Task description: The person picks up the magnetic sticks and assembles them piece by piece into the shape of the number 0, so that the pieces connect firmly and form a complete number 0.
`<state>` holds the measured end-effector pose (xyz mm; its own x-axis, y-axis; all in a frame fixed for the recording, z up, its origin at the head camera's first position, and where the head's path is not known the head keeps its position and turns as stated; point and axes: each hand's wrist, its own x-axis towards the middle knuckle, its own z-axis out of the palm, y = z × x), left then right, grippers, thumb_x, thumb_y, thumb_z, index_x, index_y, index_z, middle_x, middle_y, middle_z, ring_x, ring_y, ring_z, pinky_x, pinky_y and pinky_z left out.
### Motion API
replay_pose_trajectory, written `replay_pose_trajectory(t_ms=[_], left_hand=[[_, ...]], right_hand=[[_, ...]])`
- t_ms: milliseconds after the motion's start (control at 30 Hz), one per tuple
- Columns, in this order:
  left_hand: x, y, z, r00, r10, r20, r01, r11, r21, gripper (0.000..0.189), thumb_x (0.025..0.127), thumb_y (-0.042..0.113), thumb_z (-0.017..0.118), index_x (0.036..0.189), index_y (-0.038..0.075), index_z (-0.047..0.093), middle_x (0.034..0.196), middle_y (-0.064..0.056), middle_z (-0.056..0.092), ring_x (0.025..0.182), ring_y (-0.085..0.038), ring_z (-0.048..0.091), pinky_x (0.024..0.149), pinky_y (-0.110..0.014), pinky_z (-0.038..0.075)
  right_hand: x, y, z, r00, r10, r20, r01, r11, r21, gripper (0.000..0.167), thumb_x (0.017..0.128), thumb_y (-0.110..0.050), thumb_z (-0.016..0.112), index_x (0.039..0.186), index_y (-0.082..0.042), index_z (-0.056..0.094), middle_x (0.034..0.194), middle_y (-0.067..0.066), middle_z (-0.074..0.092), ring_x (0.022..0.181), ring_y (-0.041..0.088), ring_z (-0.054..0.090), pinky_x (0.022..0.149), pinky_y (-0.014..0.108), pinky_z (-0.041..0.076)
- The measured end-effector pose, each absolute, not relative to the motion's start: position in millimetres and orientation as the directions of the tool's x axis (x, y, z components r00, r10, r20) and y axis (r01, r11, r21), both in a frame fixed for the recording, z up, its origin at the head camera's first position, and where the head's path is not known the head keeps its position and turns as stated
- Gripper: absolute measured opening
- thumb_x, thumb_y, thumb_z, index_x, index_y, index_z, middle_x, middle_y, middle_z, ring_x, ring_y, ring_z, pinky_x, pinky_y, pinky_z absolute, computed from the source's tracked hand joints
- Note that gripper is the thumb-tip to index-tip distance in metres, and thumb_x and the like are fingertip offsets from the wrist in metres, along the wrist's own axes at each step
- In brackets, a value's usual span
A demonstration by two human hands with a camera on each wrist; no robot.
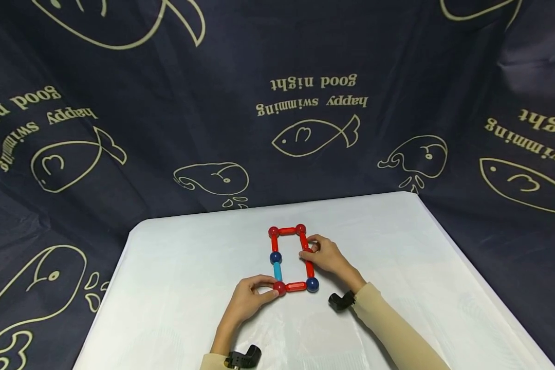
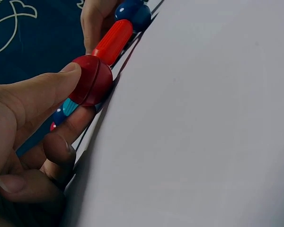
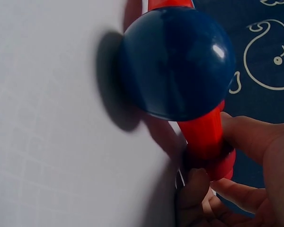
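A rectangle of magnetic rods and balls lies before me in the head view. Thumb and fingers of my left hand pinch the near-left red ball. My right hand grips the red ball midway along the right side, which its fingers partly cover. The near-right corner is a blue ball, joined to the held red ball by a red rod. Along the left side are a light blue rod and a blue ball. Two red balls, one of them the far-left ball, form the far corners.
The white tabletop spreads around the rectangle on all sides. Behind it hangs a dark blue cloth printed with fish and whales. A black wrist camera sits on the right wrist, and another on the left.
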<state>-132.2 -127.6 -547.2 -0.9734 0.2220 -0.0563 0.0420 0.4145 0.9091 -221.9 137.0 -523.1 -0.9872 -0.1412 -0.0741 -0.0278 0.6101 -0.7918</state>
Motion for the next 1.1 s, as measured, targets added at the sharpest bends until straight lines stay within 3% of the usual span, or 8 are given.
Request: replay_pose_trajectory(t_ms=[267, 400, 533, 1100], left_hand=[[-133.1, -128.9, -545.8, -0.973, 0.225, -0.056, 0.038, 0.392, 0.919, 0.029, 0.088, 0.032, 0.083, 0.113, 0.019, 0.077, 0.103, -0.001, 0.078, 0.053, -0.004, 0.044, 0.049, -0.022, 0.039], [-140.4, -132.4, -543.6, -0.972, 0.213, -0.102, -0.039, 0.283, 0.958, 0.052, 0.093, 0.032, 0.079, 0.137, 0.009, 0.062, 0.105, -0.007, 0.076, 0.05, -0.009, 0.052, 0.047, -0.022, 0.044], [-150.0, -133.0, -541.4, -0.965, 0.226, -0.131, -0.078, 0.229, 0.97, 0.072, 0.096, 0.036, 0.074, 0.154, 0.007, 0.043, 0.105, -0.01, 0.075, 0.046, -0.012, 0.055, 0.041, -0.021, 0.041], [-159.0, -129.1, -539.4, -0.955, 0.263, -0.14, -0.057, 0.3, 0.952, 0.064, 0.097, 0.032, 0.073, 0.151, 0.008, 0.048, 0.097, -0.005, 0.076, 0.043, -0.011, 0.056, 0.039, -0.022, 0.041]], right_hand=[[-219.3, 137.1, -522.3, -0.987, -0.138, -0.079, -0.021, 0.603, -0.797, 0.051, 0.089, -0.031, 0.081, 0.128, -0.002, 0.064, 0.083, 0.004, 0.059, 0.071, 0.014, 0.052, 0.064, 0.026, 0.043], [-219.3, 136.2, -521.7, -0.987, -0.137, -0.083, -0.015, 0.595, -0.803, 0.048, 0.09, -0.029, 0.079, 0.128, -0.003, 0.064, 0.085, 0.004, 0.061, 0.073, 0.015, 0.055, 0.066, 0.026, 0.044], [-220.3, 135.3, -521.9, -0.987, -0.142, -0.078, -0.022, 0.596, -0.803, 0.047, 0.091, -0.028, 0.078, 0.128, -0.002, 0.064, 0.087, 0.004, 0.063, 0.076, 0.015, 0.056, 0.069, 0.027, 0.045], [-220.4, 134.2, -523.3, -0.984, -0.161, -0.071, -0.038, 0.59, -0.807, 0.048, 0.091, -0.028, 0.079, 0.13, -0.002, 0.064, 0.088, 0.003, 0.063, 0.074, 0.014, 0.056, 0.067, 0.026, 0.046]])
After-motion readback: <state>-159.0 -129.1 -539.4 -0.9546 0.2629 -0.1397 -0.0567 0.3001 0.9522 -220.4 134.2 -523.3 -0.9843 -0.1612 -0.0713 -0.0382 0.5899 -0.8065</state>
